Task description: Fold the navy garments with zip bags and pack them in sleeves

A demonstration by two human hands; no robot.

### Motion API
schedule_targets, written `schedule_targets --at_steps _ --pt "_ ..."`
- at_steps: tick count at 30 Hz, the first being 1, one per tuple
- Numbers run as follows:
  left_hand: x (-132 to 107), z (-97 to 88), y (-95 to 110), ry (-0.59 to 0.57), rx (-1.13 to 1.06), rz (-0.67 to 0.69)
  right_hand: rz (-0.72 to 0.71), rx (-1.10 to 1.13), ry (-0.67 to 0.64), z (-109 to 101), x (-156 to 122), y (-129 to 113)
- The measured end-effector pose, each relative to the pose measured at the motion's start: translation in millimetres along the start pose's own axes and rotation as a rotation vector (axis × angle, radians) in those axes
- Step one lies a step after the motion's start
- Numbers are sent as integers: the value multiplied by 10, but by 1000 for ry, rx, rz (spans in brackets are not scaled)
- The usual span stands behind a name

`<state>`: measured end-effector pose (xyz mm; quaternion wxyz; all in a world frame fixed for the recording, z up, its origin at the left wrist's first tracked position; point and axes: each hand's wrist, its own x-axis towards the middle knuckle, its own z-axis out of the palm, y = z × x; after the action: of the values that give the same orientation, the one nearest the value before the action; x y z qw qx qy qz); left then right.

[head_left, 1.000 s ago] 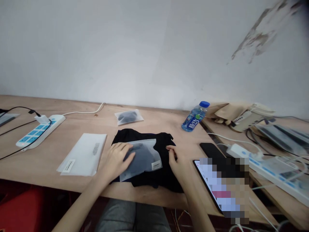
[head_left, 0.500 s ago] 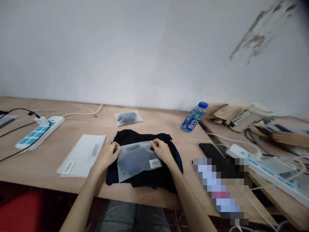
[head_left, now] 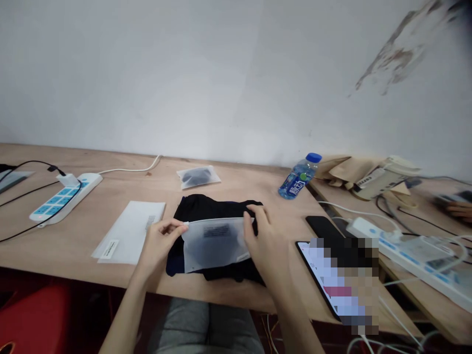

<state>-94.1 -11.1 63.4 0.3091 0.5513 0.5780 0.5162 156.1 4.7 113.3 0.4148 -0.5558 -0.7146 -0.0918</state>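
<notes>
A frosted plastic zip bag (head_left: 216, 243) with dark contents and printed text lies over a dark folded garment (head_left: 206, 204). My left hand (head_left: 160, 243) pinches the bag's upper left corner between thumb and fingers. At the upper right corner, my right hand (head_left: 265, 241) has its thumb against the bag and its fingers curled round the edge. The hand partly covers a white label there. Left of the garment lie flat frosted bags (head_left: 127, 228) with a white label. A smaller filled bag (head_left: 199, 177) rests farther back.
A power strip (head_left: 66, 199) with cables lies at the left. To the right are a blue-capped bottle (head_left: 299, 176), a phone (head_left: 319, 278), a dark flat object (head_left: 324, 231), a second power strip (head_left: 405, 260) and a cup (head_left: 383, 179). Another person's hand (head_left: 460, 209) shows at the far right.
My right hand has shifted right along the bag's top edge to its corner and turned, now covering part of the label. My left hand still holds the left corner.
</notes>
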Motion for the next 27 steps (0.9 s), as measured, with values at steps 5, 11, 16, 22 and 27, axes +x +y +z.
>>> schedule_targets --at_steps 5,11,16,22,27 --pt "-255 17 309 9 40 230 -416 139 -274 -53 -45 -571" --pt "-471 97 339 99 135 277 -484 194 -275 62 -179 -685" --pt "-478 61 275 200 135 269 -466 175 -273 -60 -153 -461" --pt "-318 -98 288 380 65 252 -340 88 -158 -483 30 70" --pt "-245 72 312 370 -36 212 -279 59 -63 -519 -22 231"
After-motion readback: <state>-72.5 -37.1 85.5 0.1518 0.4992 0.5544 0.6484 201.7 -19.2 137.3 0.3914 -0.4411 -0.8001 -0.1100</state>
